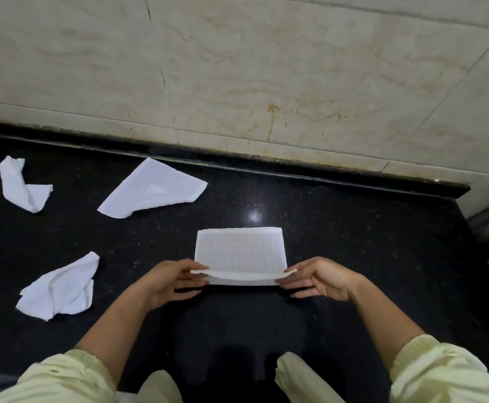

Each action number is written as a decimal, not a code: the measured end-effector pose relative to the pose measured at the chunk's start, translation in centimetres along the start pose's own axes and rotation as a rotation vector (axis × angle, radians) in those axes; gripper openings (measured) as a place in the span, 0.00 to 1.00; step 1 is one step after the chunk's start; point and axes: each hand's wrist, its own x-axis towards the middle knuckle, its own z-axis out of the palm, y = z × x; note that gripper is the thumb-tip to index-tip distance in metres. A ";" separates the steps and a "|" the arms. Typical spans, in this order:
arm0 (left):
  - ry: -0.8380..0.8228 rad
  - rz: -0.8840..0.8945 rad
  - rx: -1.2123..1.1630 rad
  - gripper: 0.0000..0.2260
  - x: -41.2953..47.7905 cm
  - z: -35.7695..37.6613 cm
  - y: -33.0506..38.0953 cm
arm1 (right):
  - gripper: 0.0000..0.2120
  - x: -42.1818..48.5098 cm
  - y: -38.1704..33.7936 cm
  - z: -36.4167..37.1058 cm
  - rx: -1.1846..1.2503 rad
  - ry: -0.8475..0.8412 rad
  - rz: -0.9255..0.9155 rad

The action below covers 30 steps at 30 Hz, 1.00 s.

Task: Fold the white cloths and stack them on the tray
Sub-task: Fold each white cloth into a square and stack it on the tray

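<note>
A person's left hand (167,283) and right hand (321,279) each pinched a near corner of the half-folded white cloth (240,251), which lay flat on the black counter (353,242) with its lifted near edge sagging slightly between them. An uneven pull from either side would likely skew the fold, and a loose pinch could let the layers slide apart. A rumpled cloth (60,286), a loosely doubled cloth (153,190) and a twisted cloth (22,184) lay well apart to the left, below a stained tiled wall (266,68); none blocked the fold, and the tray was out of view.
</note>
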 end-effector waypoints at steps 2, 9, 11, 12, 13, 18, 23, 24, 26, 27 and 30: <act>0.003 -0.019 -0.038 0.13 0.6 0.0 0.5 | 0.13 0.7 -0.6 -0.2 -0.036 0.047 -0.041; -0.162 0.032 -0.020 0.19 2.1 -0.5 2.8 | 0.17 4.2 -2.5 0.1 -0.278 0.381 -0.195; -0.100 0.035 0.061 0.17 3.0 -0.5 3.1 | 0.16 5.6 -2.8 -0.1 -0.335 0.445 -0.218; -0.044 0.050 0.087 0.14 3.4 -0.3 3.2 | 0.16 6.1 -3.0 -0.1 -0.369 0.467 -0.224; 0.016 0.076 0.101 0.12 3.8 -0.1 3.3 | 0.17 6.5 -3.1 -0.1 -0.402 0.483 -0.225; 0.179 0.175 0.127 0.12 5.7 0.8 3.5 | 0.16 8.1 -3.5 -0.3 -0.501 0.547 -0.203; 0.272 0.182 0.216 0.11 6.9 0.9 3.4 | 0.15 8.7 -3.7 -0.5 -0.516 0.571 -0.193; 0.285 0.181 0.228 0.11 7.2 0.8 3.5 | 0.15 8.9 -3.7 -0.6 -0.511 0.574 -0.192; 0.301 0.179 0.248 0.11 7.5 0.7 3.5 | 0.15 9.2 -3.6 -0.6 -0.510 0.586 -0.189; 0.305 0.175 0.260 0.11 7.7 0.6 3.5 | 0.15 9.4 -3.5 -0.6 -0.508 0.593 -0.187; 0.312 0.172 0.279 0.11 7.9 0.8 3.5 | 0.14 9.6 -3.4 -0.6 -0.507 0.620 -0.188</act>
